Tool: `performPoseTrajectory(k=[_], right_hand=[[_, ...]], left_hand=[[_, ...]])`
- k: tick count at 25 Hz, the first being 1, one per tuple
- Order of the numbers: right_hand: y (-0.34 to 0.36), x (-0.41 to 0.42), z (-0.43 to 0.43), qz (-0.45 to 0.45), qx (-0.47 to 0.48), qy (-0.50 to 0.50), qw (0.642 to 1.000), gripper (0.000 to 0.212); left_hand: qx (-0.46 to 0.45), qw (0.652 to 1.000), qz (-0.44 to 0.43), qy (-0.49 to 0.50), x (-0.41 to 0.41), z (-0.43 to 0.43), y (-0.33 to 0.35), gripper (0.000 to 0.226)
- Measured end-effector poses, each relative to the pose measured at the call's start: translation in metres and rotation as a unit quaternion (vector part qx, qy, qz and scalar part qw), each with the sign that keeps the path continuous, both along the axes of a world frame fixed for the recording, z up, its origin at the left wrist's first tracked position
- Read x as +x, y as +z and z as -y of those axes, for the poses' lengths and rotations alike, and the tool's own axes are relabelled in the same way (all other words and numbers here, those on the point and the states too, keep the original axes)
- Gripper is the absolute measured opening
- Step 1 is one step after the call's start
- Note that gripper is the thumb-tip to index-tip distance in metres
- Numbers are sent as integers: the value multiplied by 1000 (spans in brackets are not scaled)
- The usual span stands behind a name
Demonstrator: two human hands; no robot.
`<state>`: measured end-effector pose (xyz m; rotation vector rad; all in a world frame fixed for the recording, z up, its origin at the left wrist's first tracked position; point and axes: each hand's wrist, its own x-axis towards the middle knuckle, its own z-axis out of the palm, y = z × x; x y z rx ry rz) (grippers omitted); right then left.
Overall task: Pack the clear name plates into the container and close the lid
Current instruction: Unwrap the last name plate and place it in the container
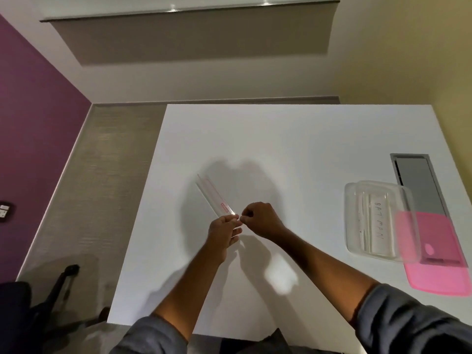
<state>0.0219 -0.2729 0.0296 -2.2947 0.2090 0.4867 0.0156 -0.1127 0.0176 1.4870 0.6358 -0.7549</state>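
Note:
A long clear name plate with a small red label points away to the upper left over the white table. My left hand holds its near end from below. My right hand pinches the same end with fingers curled. At the right stands the open clear container with at least one name plate inside, one bearing handwritten letters. The pink lid lies on the table against the container's right side.
A grey metal cable hatch is set into the table behind the container and lid. A black office chair stands on the carpet to the left of the table. The table's front edge runs just above my sleeves.

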Motion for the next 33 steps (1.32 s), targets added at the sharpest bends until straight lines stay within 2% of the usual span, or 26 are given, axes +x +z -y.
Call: performPoseTrajectory(k=[4,7,9,21,24,28,30,33], right_hand=[[-22,14,-36,-33,12,-18,999,14],[-34,20,-59,-52,-6,-70,996,32],[-41,24,-74,-62,-19,-91,994,36],[-59,32,-93,-82,-36,-129,988,14],[-56,29,-92,-59,-2,-136,989,14],[-48,22,-84,-42,75,-157,984,15],[-41,19,-80,-61,143,-178,972,19],[-32,13,-73,-91,225,-205,948,22]], left_hand=[[19,999,-3,32,11,-26,-7,30],[33,998,-16,51,18,-41,-16,30],[37,998,-16,50,23,-50,-18,31],[12,1000,-27,-7,43,-64,-26,31],[9,1000,-20,-3,45,-66,-27,30],[19,998,-11,50,48,-75,-28,30],[30,997,-8,68,49,-80,-25,36],[18,995,-13,94,53,-85,-23,26]])
